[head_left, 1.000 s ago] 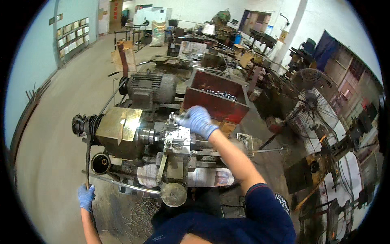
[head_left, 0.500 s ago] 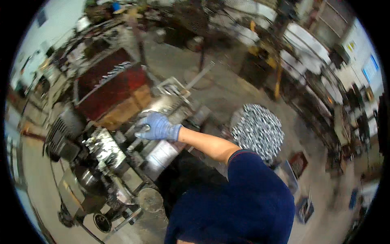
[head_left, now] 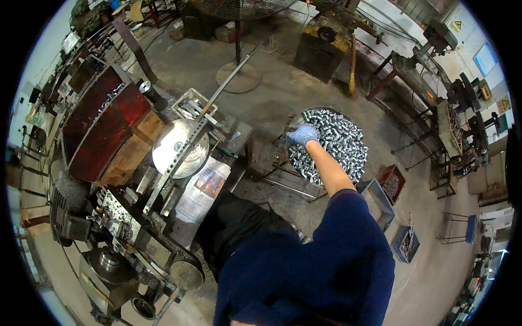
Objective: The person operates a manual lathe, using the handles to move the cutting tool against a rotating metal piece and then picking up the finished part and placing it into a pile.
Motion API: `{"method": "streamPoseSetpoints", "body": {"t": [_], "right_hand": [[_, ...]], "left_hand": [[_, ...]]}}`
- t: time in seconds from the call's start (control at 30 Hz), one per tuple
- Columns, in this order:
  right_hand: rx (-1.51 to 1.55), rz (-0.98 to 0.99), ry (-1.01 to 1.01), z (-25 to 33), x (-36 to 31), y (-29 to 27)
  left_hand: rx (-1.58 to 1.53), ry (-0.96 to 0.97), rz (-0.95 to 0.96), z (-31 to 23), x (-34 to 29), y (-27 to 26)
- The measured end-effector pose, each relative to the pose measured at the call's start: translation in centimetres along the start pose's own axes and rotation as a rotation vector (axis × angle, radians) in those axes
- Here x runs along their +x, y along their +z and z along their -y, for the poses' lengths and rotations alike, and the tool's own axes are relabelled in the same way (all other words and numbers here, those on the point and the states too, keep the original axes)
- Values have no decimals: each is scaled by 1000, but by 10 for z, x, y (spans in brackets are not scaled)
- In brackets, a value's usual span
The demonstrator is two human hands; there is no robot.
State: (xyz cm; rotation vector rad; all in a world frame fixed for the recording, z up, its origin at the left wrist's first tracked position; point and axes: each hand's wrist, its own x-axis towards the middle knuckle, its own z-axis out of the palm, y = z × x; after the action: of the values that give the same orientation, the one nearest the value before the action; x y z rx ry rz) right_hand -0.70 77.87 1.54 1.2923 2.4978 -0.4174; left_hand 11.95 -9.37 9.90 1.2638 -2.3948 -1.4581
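My right hand, in a light blue-grey glove, is at the left part of a round container heaped with short shiny metal sleeves. Its fingers point down and left over the container's inner edge; they are too small and hidden to show whether they grip a piece. My left hand is out of sight. To the left stands a machine with a round shiny metal disc and a long bar with holes across it. A printed paper sheet lies beside the disc.
A red metal chute or bin holding metal pieces rises at the left. A small tray of parts sits behind the disc. Right of the container are a grey bin, a red tray and a blue box. A broom leans at the back.
My right hand has moved from the machine on the left to the container of metal sleeves on the right. The view has shifted, and the round disc now shows plainly.
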Motion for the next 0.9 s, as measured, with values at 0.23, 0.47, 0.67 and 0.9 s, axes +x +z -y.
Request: {"method": "streamPoseSetpoints", "body": {"t": [0.23, 0.47, 0.67, 0.9], "right_hand": [[49, 42, 77, -16, 68, 28], [295, 62, 143, -27, 85, 17], [105, 49, 11, -39, 112, 36], [-7, -67, -416, -58, 143, 82]], "left_hand": [[8, -69, 4, 11, 20, -13], [-6, -127, -54, 15, 6, -3], [-27, -56, 1, 21, 11, -21], [-24, -23, -19, 16, 3, -18]]}}
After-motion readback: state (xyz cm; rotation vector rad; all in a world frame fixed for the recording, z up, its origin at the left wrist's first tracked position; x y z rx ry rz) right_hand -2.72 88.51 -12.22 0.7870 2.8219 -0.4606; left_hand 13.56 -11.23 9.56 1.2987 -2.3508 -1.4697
